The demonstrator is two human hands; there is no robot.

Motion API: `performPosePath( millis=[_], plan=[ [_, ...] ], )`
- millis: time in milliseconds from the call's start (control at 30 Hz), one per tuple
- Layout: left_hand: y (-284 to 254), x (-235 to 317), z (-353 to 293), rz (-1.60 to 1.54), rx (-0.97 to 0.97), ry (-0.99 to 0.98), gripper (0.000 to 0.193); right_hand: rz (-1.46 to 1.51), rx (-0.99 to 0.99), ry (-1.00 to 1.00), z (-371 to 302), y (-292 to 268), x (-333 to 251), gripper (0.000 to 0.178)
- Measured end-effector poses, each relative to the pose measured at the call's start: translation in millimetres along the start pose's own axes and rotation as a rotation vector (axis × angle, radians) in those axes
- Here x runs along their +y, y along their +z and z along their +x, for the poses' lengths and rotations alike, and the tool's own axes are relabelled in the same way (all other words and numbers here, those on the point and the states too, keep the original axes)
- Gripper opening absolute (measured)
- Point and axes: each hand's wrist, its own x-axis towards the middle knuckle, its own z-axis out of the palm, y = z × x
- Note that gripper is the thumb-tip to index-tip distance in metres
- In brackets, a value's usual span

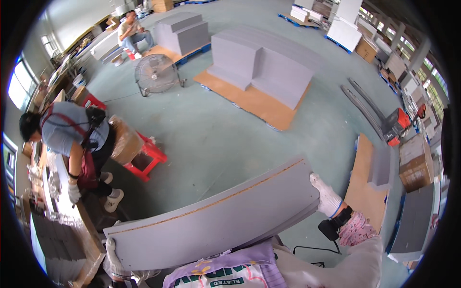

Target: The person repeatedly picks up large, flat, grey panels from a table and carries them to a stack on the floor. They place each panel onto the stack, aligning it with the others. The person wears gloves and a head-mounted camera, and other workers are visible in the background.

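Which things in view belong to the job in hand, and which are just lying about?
In the job:
grey board, held near its ends
left hand
right hand
possibly the large grey stack, similar in colour

Seemingly just standing about:
floor fan
red stool
pallet truck

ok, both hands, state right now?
Left hand: closed, holding the left end of the grey panels.
Right hand: closed, holding their right end.
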Motion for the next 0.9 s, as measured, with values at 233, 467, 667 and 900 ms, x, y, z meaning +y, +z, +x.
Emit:
performPosePath(
  millis=[233, 467, 667, 900],
  plan=[
    [79.9, -12.4, 149.1, 0.035, -0.148, -0.145, 0.063, -0.692, 0.270, -0.177, 24.2, -26.7, -17.7, 0.043],
    [181.0, -23.7, 341.3, -0.079, -0.231, -0.342, 0.049, -0.357, 0.510, -0.109, 127.2, -72.0, 2.4, 0.048],
    [303.5, -37.2, 505.8, 0.102, -0.400, -0.513, 0.050, 0.871, 0.665, 0.225, 212.0, -108.9, -20.2, 0.058],
    [516.3, -77.2, 629.4, 0.466, -0.512, -0.547, 0.058, 0.967, 0.853, 0.220, 304.5, -203.7, 36.2, 0.059]
  ],
)
